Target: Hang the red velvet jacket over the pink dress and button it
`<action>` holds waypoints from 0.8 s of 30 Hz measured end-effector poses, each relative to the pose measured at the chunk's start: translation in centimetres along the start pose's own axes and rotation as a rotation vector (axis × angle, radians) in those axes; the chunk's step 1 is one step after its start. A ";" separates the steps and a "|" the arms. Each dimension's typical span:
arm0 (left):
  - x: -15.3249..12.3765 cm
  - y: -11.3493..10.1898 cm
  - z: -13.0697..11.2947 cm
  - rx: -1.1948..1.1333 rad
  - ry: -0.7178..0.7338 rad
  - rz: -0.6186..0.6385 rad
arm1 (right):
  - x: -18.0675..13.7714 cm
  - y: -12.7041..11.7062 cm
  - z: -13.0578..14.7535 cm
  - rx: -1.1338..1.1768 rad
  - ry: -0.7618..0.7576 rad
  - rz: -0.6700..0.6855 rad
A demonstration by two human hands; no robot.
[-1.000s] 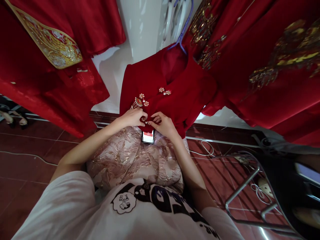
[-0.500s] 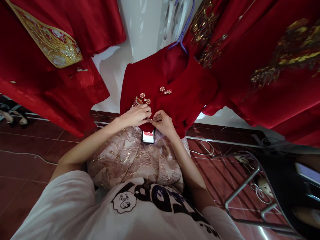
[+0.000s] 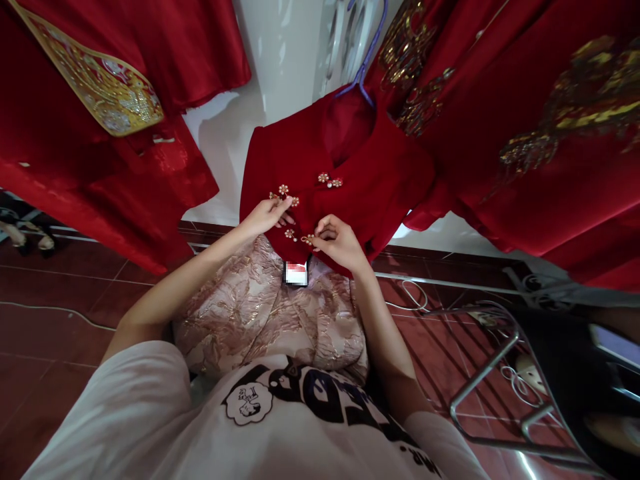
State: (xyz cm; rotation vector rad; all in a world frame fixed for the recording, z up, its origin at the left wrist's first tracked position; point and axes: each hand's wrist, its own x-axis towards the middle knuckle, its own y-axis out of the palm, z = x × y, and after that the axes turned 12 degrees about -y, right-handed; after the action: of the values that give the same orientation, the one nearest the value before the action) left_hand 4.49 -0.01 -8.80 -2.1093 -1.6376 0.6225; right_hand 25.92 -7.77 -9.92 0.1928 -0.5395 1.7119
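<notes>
A red jacket (image 3: 373, 200) hangs on a purple hanger (image 3: 361, 83), its lower part over my lap. The thumb and index finger of my right hand (image 3: 343, 241) pinch a gold flower clasp (image 3: 307, 239) low on its front. Just left of that lies the matching flower piece (image 3: 290, 233), apart from it. My left hand (image 3: 270, 217) is over the jacket, fingers apart, its fingertips beside the upper-left flower clasp (image 3: 283, 190). Higher on the chest sits another pearl-and-flower clasp (image 3: 330, 180). My left hand partly hides a fan-shaped ornament.
A lit phone (image 3: 296, 274) lies on the pink brocade cloth (image 3: 265, 313) over my lap. Red embroidered garments (image 3: 210, 53) hang on both sides. At the right stands a metal-framed chair (image 3: 500, 380). White cables (image 3: 415, 297) run over the tiled floor.
My hands were together at the lower clasp. My left hand has let go and moved up and left; my right hand has shifted slightly right, parting the two flower pieces.
</notes>
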 end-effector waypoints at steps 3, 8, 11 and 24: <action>0.5 0.3 0.2 -0.400 -0.098 0.042 | -0.3 -0.7 0.6 0.043 0.002 0.160; -0.6 0.6 -0.5 -0.880 -0.162 0.048 | -0.5 -0.2 0.5 0.079 -0.021 0.210; -0.8 1.0 -0.9 -0.973 -0.211 -0.003 | -0.4 0.3 0.4 0.088 -0.012 0.219; 2.9 3.0 -6.0 -0.425 0.133 -0.012 | -0.7 -2.5 2.0 0.008 0.003 0.366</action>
State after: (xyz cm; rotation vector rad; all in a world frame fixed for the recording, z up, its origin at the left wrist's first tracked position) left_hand 10.96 1.83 -5.83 -2.3659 -1.8279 0.1284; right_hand 28.14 -9.01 -7.90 0.1010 -0.5916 2.0687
